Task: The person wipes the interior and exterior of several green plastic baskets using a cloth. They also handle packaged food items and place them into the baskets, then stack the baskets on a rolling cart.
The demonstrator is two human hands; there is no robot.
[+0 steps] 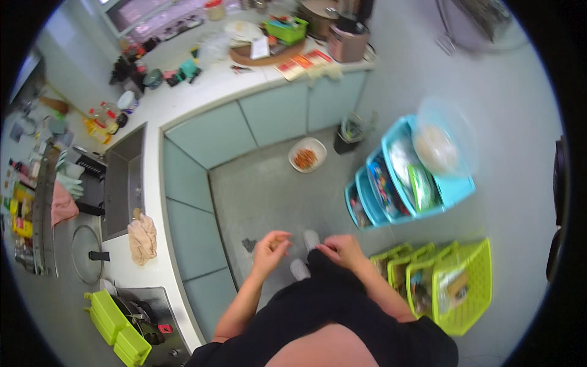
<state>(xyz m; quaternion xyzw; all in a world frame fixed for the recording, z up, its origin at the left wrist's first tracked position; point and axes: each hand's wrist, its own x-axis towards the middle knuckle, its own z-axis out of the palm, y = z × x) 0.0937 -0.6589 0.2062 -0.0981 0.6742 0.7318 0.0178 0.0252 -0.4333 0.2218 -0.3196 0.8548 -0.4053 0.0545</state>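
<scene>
My left hand (272, 251) is raised over the kitchen floor with its fingers loosely curled, and no object shows in it. To its right, my right hand (343, 251) hangs just above my black trousers (337, 280), fingers bent inwards. Blur and the bent fingers hide whether its fingertips touch or pinch anything. Below and between the hands are my light-coloured shoes (300, 269). Further ahead on the grey floor stands a white bowl (319, 149) with orange-red food pieces (305, 158) in it. A dark patch (249, 245) lies on the floor beside my left hand.
Blue tiered storage bins (451, 190) and green baskets (477, 293) stand on the right. A small waste bin (346, 140) is by the cabinets. The white counter (202, 98) wraps around ahead and left, with a sink (123, 197), a cloth (142, 241) and a cooker (348, 43).
</scene>
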